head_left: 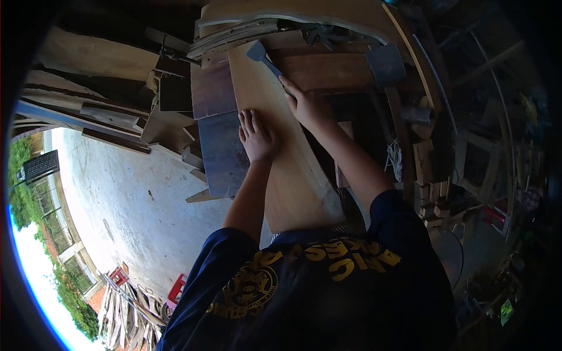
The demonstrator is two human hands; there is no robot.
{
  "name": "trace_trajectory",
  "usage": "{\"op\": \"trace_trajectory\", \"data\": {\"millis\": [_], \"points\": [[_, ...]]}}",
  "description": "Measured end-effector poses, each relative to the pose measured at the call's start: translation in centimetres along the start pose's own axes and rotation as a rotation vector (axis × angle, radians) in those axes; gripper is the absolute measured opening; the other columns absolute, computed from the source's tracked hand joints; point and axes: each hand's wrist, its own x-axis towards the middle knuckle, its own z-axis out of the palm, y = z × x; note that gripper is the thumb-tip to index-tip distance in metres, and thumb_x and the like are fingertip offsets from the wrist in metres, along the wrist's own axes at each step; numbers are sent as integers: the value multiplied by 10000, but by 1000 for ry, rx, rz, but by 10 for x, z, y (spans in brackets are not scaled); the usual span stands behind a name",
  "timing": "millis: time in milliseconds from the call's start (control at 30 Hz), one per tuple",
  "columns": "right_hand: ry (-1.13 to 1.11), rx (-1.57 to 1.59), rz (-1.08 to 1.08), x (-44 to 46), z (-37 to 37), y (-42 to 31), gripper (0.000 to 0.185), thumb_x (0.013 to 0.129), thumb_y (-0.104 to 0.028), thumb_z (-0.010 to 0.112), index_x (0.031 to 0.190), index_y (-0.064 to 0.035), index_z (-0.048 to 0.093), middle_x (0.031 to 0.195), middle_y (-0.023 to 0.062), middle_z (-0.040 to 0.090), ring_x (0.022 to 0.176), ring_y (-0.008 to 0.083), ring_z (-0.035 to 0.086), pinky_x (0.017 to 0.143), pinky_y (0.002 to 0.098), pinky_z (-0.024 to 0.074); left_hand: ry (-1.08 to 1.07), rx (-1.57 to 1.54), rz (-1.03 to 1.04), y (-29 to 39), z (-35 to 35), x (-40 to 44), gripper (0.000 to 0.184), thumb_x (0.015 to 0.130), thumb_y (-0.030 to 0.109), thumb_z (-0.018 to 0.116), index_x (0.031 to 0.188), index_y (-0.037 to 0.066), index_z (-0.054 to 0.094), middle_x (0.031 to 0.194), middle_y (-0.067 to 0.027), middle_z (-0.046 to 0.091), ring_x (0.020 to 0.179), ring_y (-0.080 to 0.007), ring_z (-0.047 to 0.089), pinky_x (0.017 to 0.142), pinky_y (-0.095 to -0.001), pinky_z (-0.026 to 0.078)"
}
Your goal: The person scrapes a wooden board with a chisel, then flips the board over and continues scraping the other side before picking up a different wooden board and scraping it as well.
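Observation:
A long, pale wooden board runs from close to my body to the far side of the work surface. My left hand lies on it near its left edge, fingers stretched out and holding nothing. My right hand is wrapped round the handle of a putty knife. The knife's broad grey blade is over the far end of the board; whether it presses on the wood I cannot tell.
Dark panels lie under the board's left side. A flat, dark square piece is at the far right. Wooden planks are stacked on the left, and wood offcuts on the right. Scrap strips are piled on the concrete floor.

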Motion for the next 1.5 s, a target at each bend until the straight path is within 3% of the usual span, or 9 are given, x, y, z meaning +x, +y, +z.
{"op": "trace_trajectory", "data": {"millis": [267, 467, 533, 633, 767, 900, 1233, 1333, 1500], "points": [[-103, 351, 162, -221, -38, 2, 560, 897, -134, 546, 1413, -96, 330, 1186, 248, 565, 1012, 317, 624, 812, 361, 491, 65, -113, 92, -3, 22, 88, 484, 876, 331, 515, 1229, 13, 420, 1287, -189, 443, 1206, -377, 411, 1013, -482, 315], [-232, 519, 408, -324, -62, 32, 573, 867, -228, 588, 1378, -79, 375, 1212, 273, 522, 1130, 385, 518, 863, 410, 479, 63, -216, 142, -1, 34, 212, 472, 853, 346, 551, 1218, 52, 494, 1318, -177, 446, 1221, -368, 401, 1028, -448, 328], [-191, 385, 290, -339, -70, 36, 590, 881, -274, 572, 1403, -127, 341, 1096, 222, 615, 867, 319, 670, 707, 351, 524, 92, -143, 210, -2, 41, 234, 389, 862, 362, 524, 1132, 85, 571, 1234, -145, 531, 1205, -336, 428, 1025, -445, 328], [-439, 360, 537, -339, -94, 30, 588, 860, -293, 596, 1374, -110, 377, 1197, 189, 575, 907, 344, 644, 730, 376, 535, 137, 32, 208, -8, 65, 254, 339, 867, 373, 503, 1040, 113, 634, 1124, -100, 612, 1173, -292, 469, 1017, -440, 327], [-361, 388, 483, -354, -85, 40, 576, 866, -320, 586, 1370, -129, 384, 1163, 172, 601, 801, 343, 663, 672, 385, 544, 218, 83, -47, 27, 41, 241, 291, 853, 364, 528, 958, 134, 673, 1050, -57, 653, 1103, -251, 535, 972, -436, 375], [-396, 375, 549, -343, -91, 33, 562, 877, -343, 567, 1369, -136, 391, 1171, 178, 594, 846, 349, 655, 715, 393, 536, 137, 208, -56, 37, 40, 250, 250, 849, 320, 552, 957, 111, 639, 1031, -68, 655, 1061, -248, 573, 818, -403, 502], [-454, 394, 538, -321, -87, 26, 542, 878, -316, 572, 1349, -93, 424, 1186, 224, 568, 1022, 368, 593, 849, 414, 483, -57, 284, -154, 37, 32, 271, 259, 877, 298, 511, 998, 82, 587, 1085, -106, 631, 1017, -282, 606, 793, -396, 514], [-262, 309, 294, -328, -60, 39, 536, 890, -286, 559, 1357, -72, 406, 1178, 249, 560, 1023, 396, 582, 862, 427, 470, 41, 200, -21, 34, 37, 249, 277, 884, 301, 492, 1012, 82, 603, 1086, -119, 625, 1025, -295, 591, 830, -409, 492], [-345, 426, 388, -312, -60, 32, 530, 903, -263, 537, 1366, -57, 382, 1166, 256, 563, 1001, 421, 579, 868, 455, 457, 308, -22, 204, 17, 56, 236, 239, 840, 265, 534, 989, 126, 660, 1037, -131, 632, 1031, -319, 556, 901, -428, 432]]}}
